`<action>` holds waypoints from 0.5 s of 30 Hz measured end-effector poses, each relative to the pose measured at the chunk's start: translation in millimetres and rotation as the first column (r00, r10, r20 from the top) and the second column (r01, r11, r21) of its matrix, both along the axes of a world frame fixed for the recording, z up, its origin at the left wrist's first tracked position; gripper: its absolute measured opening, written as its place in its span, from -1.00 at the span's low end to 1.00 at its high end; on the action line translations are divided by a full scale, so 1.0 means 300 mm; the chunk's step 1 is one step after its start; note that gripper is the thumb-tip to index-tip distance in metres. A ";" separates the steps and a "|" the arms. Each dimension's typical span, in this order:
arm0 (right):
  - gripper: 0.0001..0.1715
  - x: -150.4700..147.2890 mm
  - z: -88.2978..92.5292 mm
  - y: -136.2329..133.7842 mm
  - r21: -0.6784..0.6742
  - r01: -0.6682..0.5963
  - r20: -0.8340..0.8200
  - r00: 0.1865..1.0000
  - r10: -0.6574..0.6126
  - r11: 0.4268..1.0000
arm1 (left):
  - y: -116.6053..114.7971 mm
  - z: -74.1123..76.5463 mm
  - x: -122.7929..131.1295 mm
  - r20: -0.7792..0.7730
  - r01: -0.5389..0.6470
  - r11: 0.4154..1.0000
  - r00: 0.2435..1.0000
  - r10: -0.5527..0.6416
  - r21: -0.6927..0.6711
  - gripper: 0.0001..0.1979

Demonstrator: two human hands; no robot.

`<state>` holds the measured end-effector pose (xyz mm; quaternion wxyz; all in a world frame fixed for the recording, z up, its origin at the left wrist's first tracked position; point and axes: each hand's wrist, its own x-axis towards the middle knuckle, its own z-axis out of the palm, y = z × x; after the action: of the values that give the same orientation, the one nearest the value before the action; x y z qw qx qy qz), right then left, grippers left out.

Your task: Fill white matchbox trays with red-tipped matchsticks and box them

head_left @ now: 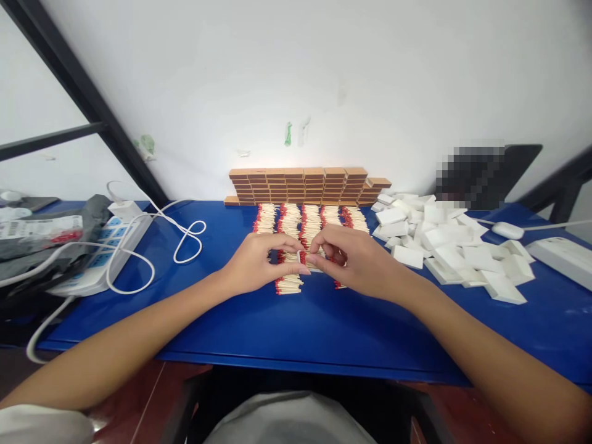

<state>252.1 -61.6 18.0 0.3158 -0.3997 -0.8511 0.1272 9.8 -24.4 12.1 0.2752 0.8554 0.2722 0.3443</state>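
Between my fingertips, low over the middle of the blue table, is a small white matchbox tray (315, 269) with matches in it, mostly hidden by my fingers. My left hand (259, 262) pinches its left end, the thumb along the near side. On its right end, the fingers of my right hand (358, 262) are closed, the index finger and thumb at the tray. Just beyond my hands, several rows of red-tipped matches (289, 214) lie on the table, partly covered by the hands.
Stacked brown matchbox sleeves (298, 185) line the wall. A heap of white trays (451, 237) lies to the right, near a white mouse-like device (507, 230) and a dark screen (513, 176). Leftward are a power strip (104, 256), loose white cables (187, 231) and grey plastic bags (90, 216).
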 end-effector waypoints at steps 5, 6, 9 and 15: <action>-0.91 0.002 0.000 -0.001 0.005 -0.002 -0.008 1.000 0.002 1.000 | 0.005 -0.003 -0.002 0.007 -0.008 1.000 1.000 0.008 0.014 -0.67; -0.91 0.002 -0.001 0.000 0.000 -0.005 -0.011 1.000 0.005 1.000 | 0.006 -0.004 -0.002 0.006 -0.004 1.000 1.000 0.004 0.009 -0.67; -0.91 0.000 -0.003 0.003 -0.028 -0.017 -0.015 1.000 0.017 0.999 | 0.008 -0.006 -0.004 -0.002 0.007 1.000 1.000 -0.007 -0.016 -0.64; -0.89 0.001 0.003 0.010 0.016 0.000 -0.006 1.000 0.000 1.000 | 0.004 0.000 -0.005 0.011 -0.020 1.000 1.000 0.020 -0.015 -0.65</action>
<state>252.6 -58.6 18.8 0.3217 -0.3968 -0.8510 0.1217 8.3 -23.2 12.1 0.2796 0.8485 0.2818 0.3499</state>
